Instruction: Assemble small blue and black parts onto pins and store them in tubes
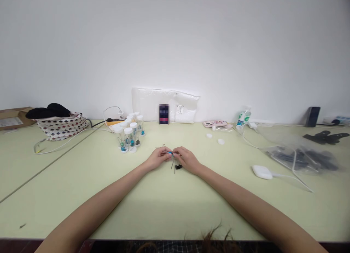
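Note:
My left hand and my right hand meet over the middle of the table. Between their fingertips is a small blue piece, pinched by the left fingers; its kind is too small to make out. The right fingertips are closed at its right end, and what they grip is mostly hidden. Thin dark rods show just below the fingers. A small black part lies under my right hand.
Several clear tubes with white caps and blue pieces inside stand to the left. A phone leans against a white plastic package at the wall. Right lie white discs, a pink phone, a bottle, a white charger and plastic bags.

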{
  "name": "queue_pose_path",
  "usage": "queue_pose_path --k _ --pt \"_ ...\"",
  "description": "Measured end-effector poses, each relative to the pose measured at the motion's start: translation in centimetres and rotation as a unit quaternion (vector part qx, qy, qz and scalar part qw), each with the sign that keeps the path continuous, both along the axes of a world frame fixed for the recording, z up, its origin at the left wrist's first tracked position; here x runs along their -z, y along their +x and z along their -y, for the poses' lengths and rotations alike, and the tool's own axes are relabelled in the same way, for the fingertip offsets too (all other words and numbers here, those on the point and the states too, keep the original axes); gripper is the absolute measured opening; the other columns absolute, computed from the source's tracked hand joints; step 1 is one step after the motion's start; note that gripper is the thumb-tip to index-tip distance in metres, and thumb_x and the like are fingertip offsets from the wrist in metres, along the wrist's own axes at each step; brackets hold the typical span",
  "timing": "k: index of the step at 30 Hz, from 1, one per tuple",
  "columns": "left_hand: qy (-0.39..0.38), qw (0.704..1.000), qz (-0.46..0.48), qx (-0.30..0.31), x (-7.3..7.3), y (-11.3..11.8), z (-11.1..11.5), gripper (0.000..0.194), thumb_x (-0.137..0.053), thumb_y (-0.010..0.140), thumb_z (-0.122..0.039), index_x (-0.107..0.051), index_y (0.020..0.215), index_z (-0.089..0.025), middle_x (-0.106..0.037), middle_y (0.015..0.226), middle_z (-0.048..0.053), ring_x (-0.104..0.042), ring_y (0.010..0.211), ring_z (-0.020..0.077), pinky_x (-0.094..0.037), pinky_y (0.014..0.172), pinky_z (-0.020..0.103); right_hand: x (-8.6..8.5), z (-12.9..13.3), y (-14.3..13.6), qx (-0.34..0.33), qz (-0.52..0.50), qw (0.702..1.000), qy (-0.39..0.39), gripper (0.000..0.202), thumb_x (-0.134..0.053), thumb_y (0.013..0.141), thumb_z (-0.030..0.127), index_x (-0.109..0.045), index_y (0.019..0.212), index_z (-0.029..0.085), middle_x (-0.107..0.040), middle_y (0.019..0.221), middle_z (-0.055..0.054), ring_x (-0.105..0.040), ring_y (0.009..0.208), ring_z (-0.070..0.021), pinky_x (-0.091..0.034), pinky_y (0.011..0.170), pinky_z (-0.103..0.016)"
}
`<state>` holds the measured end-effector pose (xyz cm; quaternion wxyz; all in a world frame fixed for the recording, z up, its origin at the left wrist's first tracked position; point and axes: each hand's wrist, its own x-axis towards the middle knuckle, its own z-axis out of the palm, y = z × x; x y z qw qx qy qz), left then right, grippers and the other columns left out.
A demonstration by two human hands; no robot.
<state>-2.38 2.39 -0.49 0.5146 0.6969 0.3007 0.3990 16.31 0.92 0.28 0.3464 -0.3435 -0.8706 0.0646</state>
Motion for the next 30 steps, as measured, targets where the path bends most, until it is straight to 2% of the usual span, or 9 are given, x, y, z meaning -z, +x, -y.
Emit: queue_pose_path --k 4,8,14,20,25,30 --pt "-0.001 1.000 0.007 -0.005 -0.17 0.08 0.10 0.029 -0.057 0.072 -0.038 -0.056 0.087 -0.013 -0.059 0.075 0.003 -0.054 0.067 0.0116 -0.042 0.067 0.026 -0.07 0.05 0.05 -0.019 -0.016 0.999 0.038 0.018 -0.048 0.083 0.030 -0.050 0.098 0.021 -0.057 0.090 -0.006 -0.051 0.087 -0.0185 -0.043 0.074 -0.032" --pt "0.001 1.000 0.011 -0.005 -0.21 0.13 0.14 0.029 -0.057 0.072 -0.038 -0.056 0.087 -0.013 -0.057 0.070 0.001 -0.053 0.064 0.0108 -0.041 0.066 0.026 0.11 -0.07 0.12 -0.023 -0.033 0.997 0.066 0.017 -0.048 0.082 0.025 -0.051 0.098 0.019 -0.056 0.091 -0.008 -0.049 0.088 -0.0196 -0.043 0.074 -0.034" --pt "-0.005 1.000 0.008 0.000 0.09 0.09 -0.08 0.027 -0.057 0.073 -0.036 -0.055 0.087 -0.013 -0.057 0.071 0.002 -0.054 0.066 0.0111 -0.042 0.067 0.026 0.32 -0.23 0.11 -0.023 -0.022 0.998 0.053 0.015 -0.041 0.086 0.022 -0.051 0.098 0.020 -0.058 0.086 -0.006 -0.050 0.083 -0.0185 -0.044 0.070 -0.033" --pt "0.006 1.000 0.002 -0.003 0.17 0.01 -0.15 0.028 -0.056 0.074 -0.036 -0.055 0.089 -0.012 -0.058 0.072 0.003 -0.053 0.066 0.0112 -0.042 0.066 0.026 0.23 -0.20 0.13 -0.028 -0.018 0.998 0.056 0.015 -0.047 0.083 0.024 -0.051 0.097 0.020 -0.058 0.087 -0.006 -0.051 0.084 -0.0184 -0.044 0.072 -0.033" --pt "0.005 1.000 -0.001 0.006 0.11 -0.01 -0.09 0.026 -0.055 0.075 -0.034 -0.054 0.089 -0.012 -0.057 0.073 0.003 -0.053 0.067 0.0110 -0.042 0.068 0.026 0.35 -0.19 0.13 -0.009 -0.004 0.999 0.031 0.016 -0.041 0.086 0.023 -0.051 0.099 0.020 -0.058 0.086 -0.006 -0.053 0.081 -0.0170 -0.044 0.069 -0.031" --pt "0.003 1.000 0.002 0.004 0.09 0.01 -0.07 0.027 -0.055 0.075 -0.035 -0.055 0.090 -0.012 -0.058 0.072 0.003 -0.053 0.067 0.0111 -0.042 0.067 0.026 0.27 -0.15 0.12 -0.014 -0.002 0.999 0.038 0.015 -0.045 0.084 0.023 -0.051 0.098 0.020 -0.058 0.088 -0.006 -0.052 0.085 -0.0179 -0.044 0.072 -0.031"
